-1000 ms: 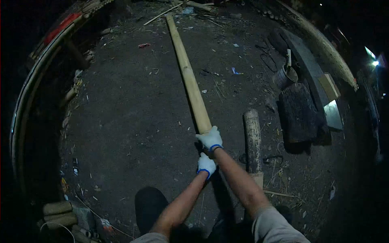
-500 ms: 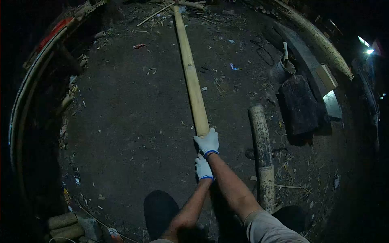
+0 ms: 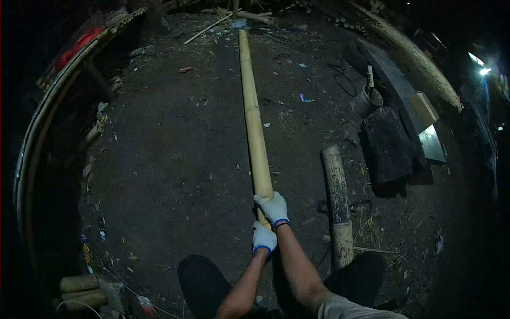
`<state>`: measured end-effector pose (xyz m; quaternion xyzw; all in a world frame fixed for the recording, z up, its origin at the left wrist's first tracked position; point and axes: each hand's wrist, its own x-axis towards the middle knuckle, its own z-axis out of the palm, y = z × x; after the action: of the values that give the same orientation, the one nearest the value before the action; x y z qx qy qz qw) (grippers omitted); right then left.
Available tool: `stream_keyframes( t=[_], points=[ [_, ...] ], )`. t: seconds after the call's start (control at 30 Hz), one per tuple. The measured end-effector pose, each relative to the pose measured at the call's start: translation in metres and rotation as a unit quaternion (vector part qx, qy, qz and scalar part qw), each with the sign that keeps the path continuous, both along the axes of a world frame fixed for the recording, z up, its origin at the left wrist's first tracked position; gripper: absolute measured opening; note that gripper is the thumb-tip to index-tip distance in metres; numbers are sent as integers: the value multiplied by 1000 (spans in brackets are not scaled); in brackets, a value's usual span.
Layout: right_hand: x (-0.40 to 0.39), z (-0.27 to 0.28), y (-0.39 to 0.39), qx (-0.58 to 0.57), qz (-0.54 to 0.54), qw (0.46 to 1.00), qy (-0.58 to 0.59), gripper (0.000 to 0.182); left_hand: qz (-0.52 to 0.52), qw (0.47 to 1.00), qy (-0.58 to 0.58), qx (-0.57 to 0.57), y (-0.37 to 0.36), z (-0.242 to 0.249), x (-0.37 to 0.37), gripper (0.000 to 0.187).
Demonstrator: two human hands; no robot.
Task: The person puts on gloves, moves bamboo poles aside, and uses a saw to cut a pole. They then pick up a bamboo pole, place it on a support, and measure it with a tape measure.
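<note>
A: On the dark dirt ground (image 3: 170,159), head view. Long bamboo pole (image 3: 254,122) runs from the hands straight away toward the far debris. Near end is in the hands, far end lies among scraps at the top of the frame.

B: Grip?

A: Both gloved, white with blue cuffs. Right hand (image 3: 273,208) is ahead on the pole, fingers wrapped fully round it. Left hand (image 3: 263,238) sits just behind, touching the right wrist, fingers also curled shut round the pole end. No gap showing in either fist.

B: Is the pole off the ground?

A: Near end is raised in the hands. Cannot tell how much of the far length rests on the dirt.

B: Surroundings?

A: Shorter bamboo section (image 3: 337,202) lies on the ground just right of the hands, apart from the pole, roughly parallel. Beyond it a dark wooden block (image 3: 387,144). Behind that a small metal bucket (image 3: 368,100) with a handle sticking up. A long dark plank (image 3: 396,85) runs along the right edge. Cut bamboo stubs (image 3: 79,290) stacked lower left. Chips and litter scattered across the dirt. A bright lamp (image 3: 484,70) far right.
</note>
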<state>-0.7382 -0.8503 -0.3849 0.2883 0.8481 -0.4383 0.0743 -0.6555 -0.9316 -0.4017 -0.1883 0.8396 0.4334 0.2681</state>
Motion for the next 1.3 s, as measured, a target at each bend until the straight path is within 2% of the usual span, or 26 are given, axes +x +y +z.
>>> stream_keyframes(
  t=[0.07, 0.13, 0.17, 0.2, 0.27, 0.3, 0.33, 0.4, 0.43, 0.47, 0.53, 0.57, 0.6, 0.67, 0.7, 0.83, 0.9, 0.93, 0.97, 1.0, 1.03, 1.1, 1.13, 1.2, 1.27, 1.3],
  points=[
    [4, 6, -7, 44, 15, 999, -16, 63, -4, 999, 32, -15, -1, -4, 14, 65],
    [4, 15, -22, 148, -36, 988, -5, 70, 60, 998, 23, -9, 0, -8, 20, 60],
    [0, 22, -24, 150, -17, 988, -18, 74, 233, 961, -68, 131, 1, -13, 14, 58],
    [-2, 23, -29, 149, -12, 989, -21, 74, 238, 960, -70, 129, -1, -16, 20, 58],
    [-9, 26, -37, 178, -9, 984, -11, 76, 115, 993, 5, -24, -3, -14, 24, 58],
    [-14, 20, -37, 190, 16, 982, -14, 80, 176, 984, -31, 4, -3, -5, 22, 52],
    [-19, 16, -36, 188, 19, 982, -14, 80, 179, 983, -32, 2, -3, -8, 23, 52],
    [-31, 8, -37, 200, -4, 980, 7, 76, 89, 993, 4, -76, -4, -23, 25, 50],
    [-36, 6, -35, 188, -8, 982, 1, 72, 120, 989, 57, -67, -5, -31, 26, 44],
    [-36, 2, -30, 186, -7, 983, -1, 72, 120, 989, 56, -69, -7, -23, 26, 44],
    [-36, -8, -14, 69, 23, 997, -4, 73, 112, 986, 121, 10, -11, 2, 22, 52],
    [-35, -16, -7, 10, 16, 1000, 16, 70, 146, 976, 129, 101, -20, -28, 17, 61],
    [-36, -30, 0, 12, 13, 1000, 16, 70, 143, 976, 128, 103, -28, -25, 13, 61],
    [-38, -50, 8, -172, 60, 983, 33, 65, 85, 959, -9, 269, -39, -16, -2, 61],
    [-29, -26, 9, -221, 59, 973, 21, 62, 59, 963, -25, 262, -41, -5, -5, 57],
    [-25, -27, 19, -258, 68, 963, 37, 56, 4, 952, 42, 303, -31, -10, 2, 59],
    [-31, -46, 22, -195, 44, 978, 65, 66, 30, 940, 65, 334, -26, -12, 3, 64],
    [-30, -51, 21, -196, 44, 978, 65, 66, 30, 940, 65, 334, -22, -9, 5, 64],
    [-31, -51, 19, -180, 6, 982, 60, 70, 25, 985, 90, 143, -14, 9, 4, 65],
    [-32, -51, 14, -164, -33, 984, 57, 74, 20, 992, 112, -55, -8, 28, 4, 67],
    [-28, -37, 5, -166, -31, 984, 57, 74, 34, 984, 126, -117, -3, 44, 4, 73],
    [-16, 4, -12, -103, -24, 994, 41, 77, 17, 977, 137, -163, -5, 45, 6, 75],
    [-17, -4, -13, -103, -21, 994, 42, 77, -3, 967, 146, -208, -5, 45, 6, 77],
    [-18, -27, -14, -146, -9, 987, 65, 79, 13, 976, 116, -186, -9, 31, 4, 78],
    [-17, -24, 2, -161, -13, 986, 30, 76, 1, 985, 164, -60, -25, -1, 4, 69],
    [-15, -22, 13, -258, 11, 966, 17, 73, 25, 987, 140, 69, -31, 9, 4, 62]
  ],
)
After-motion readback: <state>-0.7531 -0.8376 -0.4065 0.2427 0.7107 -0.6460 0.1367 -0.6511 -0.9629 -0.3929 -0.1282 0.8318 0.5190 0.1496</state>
